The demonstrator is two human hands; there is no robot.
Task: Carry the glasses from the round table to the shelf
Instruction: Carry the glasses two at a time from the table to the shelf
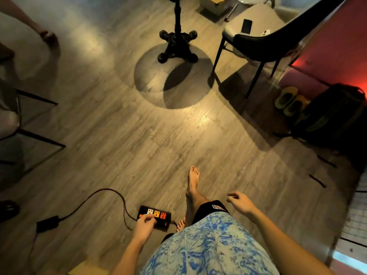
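No glasses and no shelf are in view. The round table shows only as its black cast-iron pedestal base (177, 46) at the top centre, with a round shadow on the wooden floor below it. My left hand (143, 227) hangs low at the bottom centre, fingers curled, holding nothing. My right hand (241, 203) is at the lower right, fingers loosely spread and empty. My bare right foot (193, 181) is stepping forward toward the table base.
A black power strip (156, 214) with its cable lies on the floor by my left hand. A dark chair (264, 42) with a phone on its seat stands at the upper right. A black backpack (333, 116) and green slippers (288, 100) sit at the right. Another person's foot (49, 38) is at the upper left.
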